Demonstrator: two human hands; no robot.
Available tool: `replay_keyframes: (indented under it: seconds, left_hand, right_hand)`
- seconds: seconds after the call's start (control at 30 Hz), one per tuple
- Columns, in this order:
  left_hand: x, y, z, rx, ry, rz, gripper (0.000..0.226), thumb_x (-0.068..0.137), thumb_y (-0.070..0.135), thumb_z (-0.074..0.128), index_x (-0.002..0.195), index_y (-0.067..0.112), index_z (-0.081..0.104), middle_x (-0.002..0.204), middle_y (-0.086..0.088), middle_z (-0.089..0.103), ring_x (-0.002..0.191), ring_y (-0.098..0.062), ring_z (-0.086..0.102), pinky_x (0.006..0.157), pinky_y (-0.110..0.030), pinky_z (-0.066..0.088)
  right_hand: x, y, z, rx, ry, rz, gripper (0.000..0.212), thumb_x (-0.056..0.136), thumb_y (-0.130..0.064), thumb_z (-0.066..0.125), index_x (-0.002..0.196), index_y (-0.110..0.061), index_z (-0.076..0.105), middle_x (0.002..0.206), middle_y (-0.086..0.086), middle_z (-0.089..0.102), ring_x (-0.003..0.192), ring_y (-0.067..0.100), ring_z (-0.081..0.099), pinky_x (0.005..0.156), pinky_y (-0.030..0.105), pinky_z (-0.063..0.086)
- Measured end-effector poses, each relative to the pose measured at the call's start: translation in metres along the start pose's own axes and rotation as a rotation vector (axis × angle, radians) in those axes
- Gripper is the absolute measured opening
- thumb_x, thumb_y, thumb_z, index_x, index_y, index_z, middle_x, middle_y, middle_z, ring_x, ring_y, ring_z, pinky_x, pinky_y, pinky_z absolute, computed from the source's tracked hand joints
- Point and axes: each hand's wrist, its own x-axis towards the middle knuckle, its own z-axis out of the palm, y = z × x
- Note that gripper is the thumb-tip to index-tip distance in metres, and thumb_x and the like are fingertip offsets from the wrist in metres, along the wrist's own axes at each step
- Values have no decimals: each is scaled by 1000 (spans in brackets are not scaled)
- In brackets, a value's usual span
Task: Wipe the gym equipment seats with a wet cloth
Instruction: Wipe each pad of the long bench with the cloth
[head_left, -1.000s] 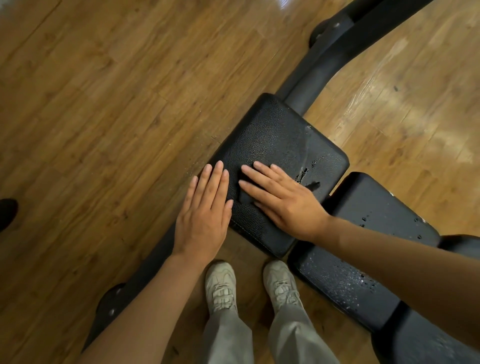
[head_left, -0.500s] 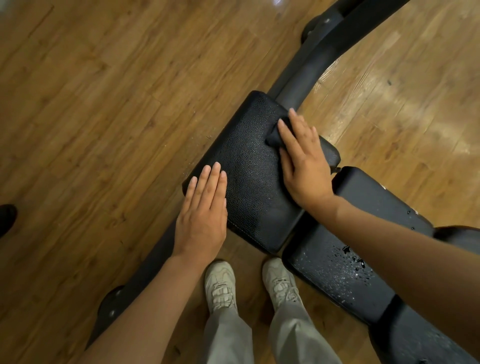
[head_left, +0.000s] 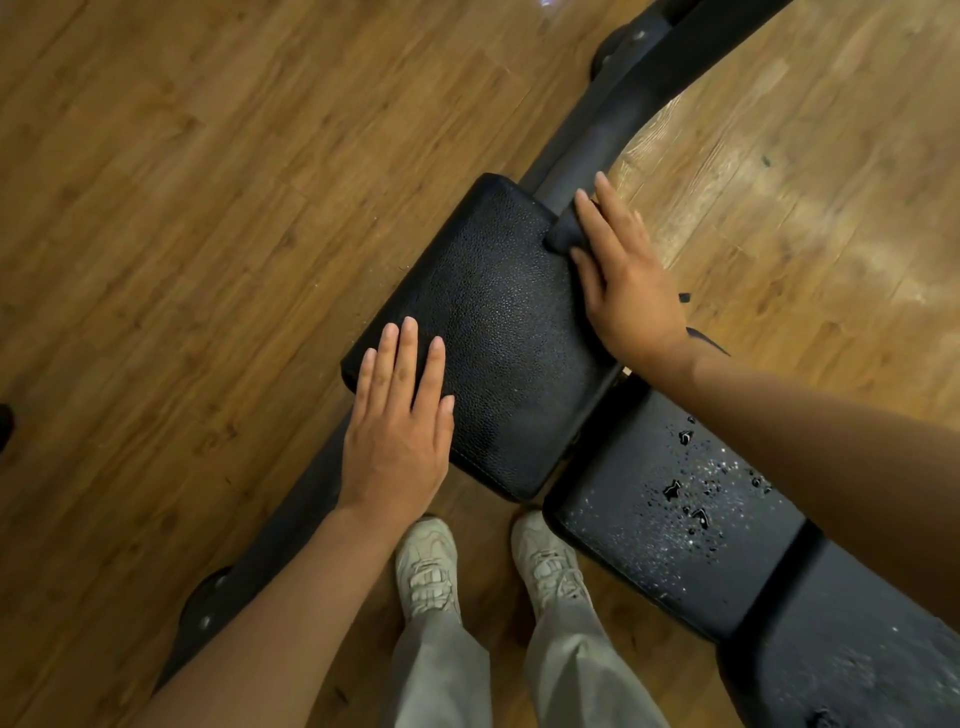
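Since the earlier frames the right hand has slid the dark cloth from the near middle of the black seat pad out to its far right corner, where the frame bar meets the pad. The hand lies flat on the cloth with fingers straight and pressing down, a released grip rather than a clenched one. Only a small bunched part of the cloth shows, beside the index finger; the rest seems to be hidden under the palm, though this cannot be made out for certain.

The left hand has stayed on the pad's near left edge, palm down, fingers straight and together, holding nothing.

The pad's textured surface looks dull between the two hands. Just to the right of the seat pad, across a narrow gap, sits a second black pad with water drops and fine spray scattered over its top; the right forearm passes above it. Below the seat pad's near corner stand two pale shoes on the wooden floor, which surrounds the bench on all sides.
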Motion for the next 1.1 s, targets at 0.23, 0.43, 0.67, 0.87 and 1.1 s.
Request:
replay_keyframes:
  seconds: [0.23, 0.43, 0.67, 0.87, 1.1]
  left_hand:
    - [0, 4, -2, -9, 4, -9, 52, 105, 26, 30, 150, 0, 34, 159, -25, 25, 149, -37, 20, 123, -47, 15]
    - [1, 4, 0, -23, 5, -20, 53, 105, 27, 30, 152, 3, 31, 160, -22, 22, 150, -36, 18, 124, -46, 12]
    - [0, 3, 2, -20, 9, -16, 53, 106, 27, 29, 153, 3, 30, 161, -22, 22, 151, -35, 16, 124, -45, 10]
    - [3, 1, -2, -27, -14, -12, 53, 106, 27, 28, 153, 3, 29, 161, -23, 21, 151, -35, 15, 124, -47, 11]
    - [2, -8, -6, -58, -49, 67, 55, 106, 28, 32, 154, 3, 27, 161, -23, 18, 151, -36, 14, 124, -46, 10]
  right_hand:
    - [-95, -22, 2, 11, -29, -1, 51, 105, -20, 44, 153, -7, 35, 163, 14, 21, 152, 32, 17, 122, 54, 18]
    - [-106, -23, -4, -52, -112, -142, 50, 107, -23, 40, 154, -7, 33, 163, 15, 19, 152, 32, 17, 123, 49, 20]
    - [-28, -4, 6, 3, 145, 94, 47, 101, -1, 40, 148, 1, 42, 158, 23, 31, 147, 39, 29, 123, 47, 21]
    - [-86, -35, 5, 59, 22, 5, 47, 102, -5, 41, 148, -1, 43, 157, 15, 37, 148, 39, 25, 121, 53, 23]
    - [-139, -59, 11, -9, -167, -364, 41, 107, -14, 39, 146, -6, 47, 153, 11, 43, 145, 35, 35, 120, 48, 27]
